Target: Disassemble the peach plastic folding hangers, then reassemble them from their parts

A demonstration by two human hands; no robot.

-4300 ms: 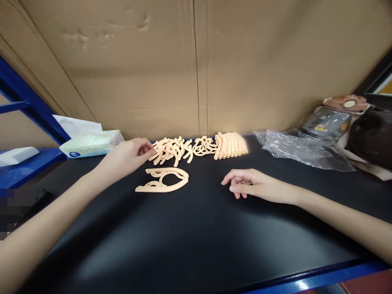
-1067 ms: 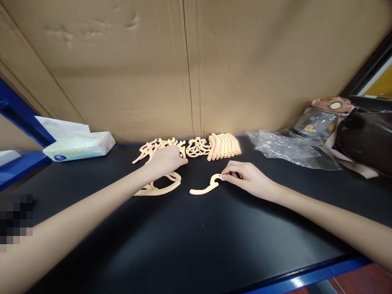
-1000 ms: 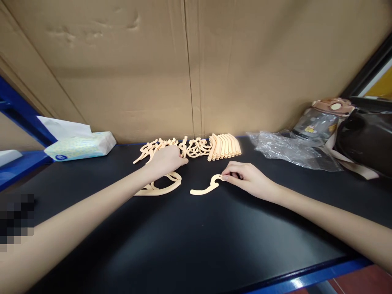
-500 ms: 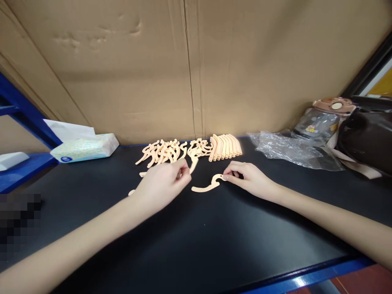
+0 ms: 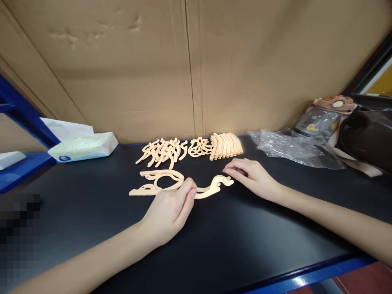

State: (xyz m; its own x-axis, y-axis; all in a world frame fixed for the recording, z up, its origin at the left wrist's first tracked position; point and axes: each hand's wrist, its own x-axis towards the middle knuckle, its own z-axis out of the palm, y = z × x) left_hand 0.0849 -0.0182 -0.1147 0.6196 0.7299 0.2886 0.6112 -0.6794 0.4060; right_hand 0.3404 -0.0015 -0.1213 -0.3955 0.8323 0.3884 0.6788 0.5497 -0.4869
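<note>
**Two hands, one curved piece, lower centre of frame**

Step in hand, as judged: both ends of a thin curved peach piece (image 5: 211,189) are being steadied where it lies flat on the black tabletop (image 5: 214,245).
- Left hand (image 5: 170,208): fingers curl down over the piece's left end. The thumb is hidden, so whether it pinches or only presses cannot be told.
- Right hand (image 5: 252,177): loosely open, fingertips resting at the hooked right end, nothing enclosed.
- A flat looped assembly (image 5: 156,183) lies just left of the left hand, touching or nearly touching the curved piece.

Handling judgement: a part this thin and flush to the surface calls for a fingertip pinch at an edge, with the far end held still.

Hard to make out:
- The junction under the left fingers, and whether a second small part sits there.
- The shapes in the loose heap (image 5: 162,150) and the ridged row (image 5: 226,145) at upper centre, which blur together.
- A dark bag (image 5: 367,139), cut off at the right edge.
</note>
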